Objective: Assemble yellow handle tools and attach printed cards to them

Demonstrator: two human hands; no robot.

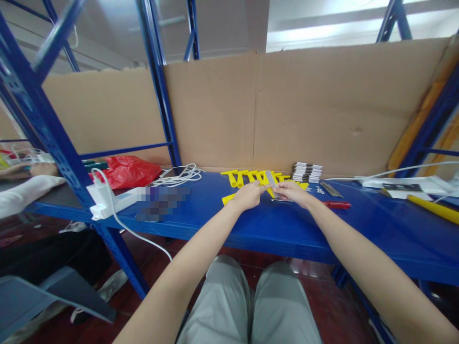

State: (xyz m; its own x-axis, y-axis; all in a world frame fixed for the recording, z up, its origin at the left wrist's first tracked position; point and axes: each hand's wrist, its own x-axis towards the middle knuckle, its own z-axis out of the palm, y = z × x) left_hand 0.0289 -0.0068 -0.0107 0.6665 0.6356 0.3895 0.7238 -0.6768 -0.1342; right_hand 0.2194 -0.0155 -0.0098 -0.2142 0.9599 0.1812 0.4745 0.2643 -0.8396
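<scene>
My left hand [250, 195] and my right hand [291, 192] meet above the blue shelf top. My right thumb and fingers pinch a flat grey strip [270, 178] that points up and away. The closed left hand seems to grip a yellow T-shaped handle; a yellow tube end [227, 198] shows left of it, and its grip is mostly hidden. Behind the hands lies a row of yellow T-shaped handles [241, 179]. Beside my right wrist rests a red-handled tool [336, 205], its thin metal shaft reaching under my hand.
White-and-dark small boxes [307, 172] are stacked behind my right hand, near flat metal strips [331, 189]. Leftward are a power strip [116, 200], coiled white cable [181, 175] and a red plastic bag [129, 171]. A yellow tube [433, 209] lies right. Another person's sleeve [30, 188] shows far left.
</scene>
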